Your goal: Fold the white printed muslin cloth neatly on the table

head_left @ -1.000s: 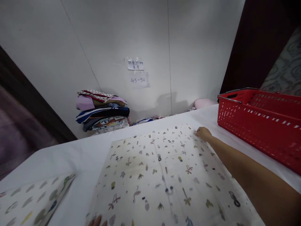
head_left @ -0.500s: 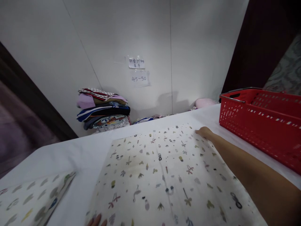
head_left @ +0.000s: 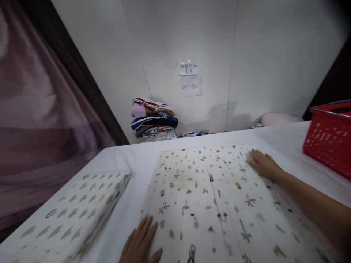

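A cream cloth (head_left: 197, 197) with small plant and figure prints lies spread flat on the white table. My left hand (head_left: 141, 241) rests on its left edge near the front, palm down with the fingers apart. At the cloth's far right corner, my right hand (head_left: 263, 164) lies flat on the fabric, fingers stretched out and slightly blurred. To the left of my left hand sits a folded printed cloth (head_left: 82, 208) with grey leaf-like marks.
The white table (head_left: 117, 160) runs to a pale wall. Behind its far edge is a stack of folded clothes (head_left: 155, 120). A red plastic basket (head_left: 329, 135) stands at the right. Two handwritten paper notes (head_left: 190, 86) hang on the wall, and a purple curtain (head_left: 41, 128) hangs at left.
The view has turned left, so things sit farther right in it. My left hand shows more fully on the cloth's left edge. My right hand's fingers now lie flatter at the far corner.
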`<act>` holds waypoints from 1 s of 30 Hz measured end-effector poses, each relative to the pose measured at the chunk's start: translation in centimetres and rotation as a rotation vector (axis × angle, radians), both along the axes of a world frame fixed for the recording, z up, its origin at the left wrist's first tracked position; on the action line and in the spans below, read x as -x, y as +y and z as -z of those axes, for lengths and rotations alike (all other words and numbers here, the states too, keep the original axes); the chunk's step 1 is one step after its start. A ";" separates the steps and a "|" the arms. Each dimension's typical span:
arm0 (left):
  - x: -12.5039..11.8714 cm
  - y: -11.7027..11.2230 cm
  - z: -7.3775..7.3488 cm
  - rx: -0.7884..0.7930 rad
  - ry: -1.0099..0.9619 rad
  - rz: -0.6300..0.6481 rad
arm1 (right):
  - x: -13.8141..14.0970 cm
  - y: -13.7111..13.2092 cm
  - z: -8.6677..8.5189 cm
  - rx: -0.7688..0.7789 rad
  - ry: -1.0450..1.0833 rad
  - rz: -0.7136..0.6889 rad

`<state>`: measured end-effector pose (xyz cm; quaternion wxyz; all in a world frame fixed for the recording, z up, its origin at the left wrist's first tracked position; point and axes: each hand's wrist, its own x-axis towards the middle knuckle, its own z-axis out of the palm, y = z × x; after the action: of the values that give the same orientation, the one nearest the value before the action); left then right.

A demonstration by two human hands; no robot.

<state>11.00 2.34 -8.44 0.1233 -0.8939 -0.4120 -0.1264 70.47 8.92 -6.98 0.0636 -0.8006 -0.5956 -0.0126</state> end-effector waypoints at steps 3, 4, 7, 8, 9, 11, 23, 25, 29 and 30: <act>-0.6 -0.7 -1.0 -0.022 -0.019 -0.010 | -0.4 0.3 1.8 0.061 0.035 -0.003; -0.7 -0.8 -1.1 -0.020 -0.022 -0.016 | -0.4 0.4 2.0 0.065 0.034 0.000; -0.9 -1.2 -1.1 -0.005 -0.020 -0.031 | 0.8 0.1 1.8 0.033 -0.022 -0.001; -1.0 -1.3 -1.1 0.008 -0.020 -0.039 | 1.4 -0.1 1.7 0.009 -0.045 -0.022; -1.0 -1.4 -1.2 0.027 -0.024 -0.048 | 2.1 -0.4 1.8 -0.014 -0.058 -0.061; -1.2 -1.7 -1.5 0.086 -0.042 -0.077 | 3.3 -0.9 2.3 -0.034 -0.044 -0.154; -2.2 -2.3 -2.7 0.390 -0.468 -0.352 | 15.6 -5.9 0.8 0.051 0.106 -0.506; -2.2 -1.9 -3.6 0.441 -0.567 -0.461 | 17.5 -7.1 0.3 0.094 0.117 -0.528; -1.9 -1.0 -5.7 0.671 -0.657 -0.658 | 21.2 -9.7 -1.4 0.029 0.186 -0.464; -1.8 -0.8 -6.0 0.735 -0.672 -0.684 | 22.7 -10.6 -2.0 0.022 0.250 -0.511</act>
<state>12.80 1.50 -2.41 -0.2969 -0.6060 -0.7091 -0.2044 47.82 -1.73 -5.01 0.1290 -0.6207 -0.7656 0.1092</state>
